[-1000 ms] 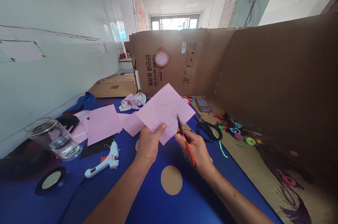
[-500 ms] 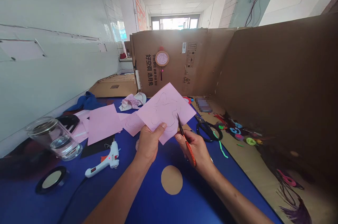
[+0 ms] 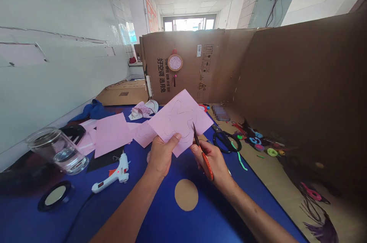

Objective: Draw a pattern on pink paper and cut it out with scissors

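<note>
My left hand (image 3: 162, 155) grips the lower edge of a pink paper sheet (image 3: 180, 120), which has a wavy curved outline drawn on it. My right hand (image 3: 210, 161) is shut on small orange-handled scissors (image 3: 205, 161). Their pointed blades stand up at the sheet's lower right edge and appear to touch it. Beneath the sheet, a second pink piece with a drawn outline (image 3: 143, 136) lies on the blue tabletop (image 3: 160, 216), partly covered.
Nearby are loose pink sheets (image 3: 111, 134), a glass jar (image 3: 57, 151), a white hot glue gun (image 3: 113, 174) with its cord, a tape roll (image 3: 54, 196), black-handled scissors (image 3: 226, 140), a tan paper circle (image 3: 186, 195), and colourful scraps (image 3: 255, 141). Cardboard walls (image 3: 183, 67) stand behind.
My right hand and the orange scissors have shifted slightly right along the sheet's edge. The view has tilted a little, while my left hand keeps the same hold on the sheet.
</note>
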Demonstrator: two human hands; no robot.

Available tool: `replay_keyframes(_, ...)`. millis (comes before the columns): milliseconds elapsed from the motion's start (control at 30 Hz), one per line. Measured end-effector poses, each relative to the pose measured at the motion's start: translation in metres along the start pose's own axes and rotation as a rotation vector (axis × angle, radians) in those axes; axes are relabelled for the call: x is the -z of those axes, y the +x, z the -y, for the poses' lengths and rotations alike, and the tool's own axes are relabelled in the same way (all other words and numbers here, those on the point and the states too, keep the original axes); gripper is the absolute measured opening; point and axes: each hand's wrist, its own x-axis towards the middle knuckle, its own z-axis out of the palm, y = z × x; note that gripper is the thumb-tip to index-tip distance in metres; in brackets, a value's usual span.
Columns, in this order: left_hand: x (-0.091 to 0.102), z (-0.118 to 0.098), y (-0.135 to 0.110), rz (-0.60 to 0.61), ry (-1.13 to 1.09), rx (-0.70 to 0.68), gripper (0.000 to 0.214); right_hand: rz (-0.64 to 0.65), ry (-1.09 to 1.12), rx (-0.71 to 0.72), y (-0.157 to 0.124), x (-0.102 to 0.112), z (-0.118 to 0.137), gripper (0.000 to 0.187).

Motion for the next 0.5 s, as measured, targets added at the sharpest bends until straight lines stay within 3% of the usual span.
replay_keyframes(500,0.0012,0.0009,0.0008,0.001,0.009,-0.007,0.057,-0.009,-0.003,-0.001,0.0007,0.0016,0.0013,0.059)
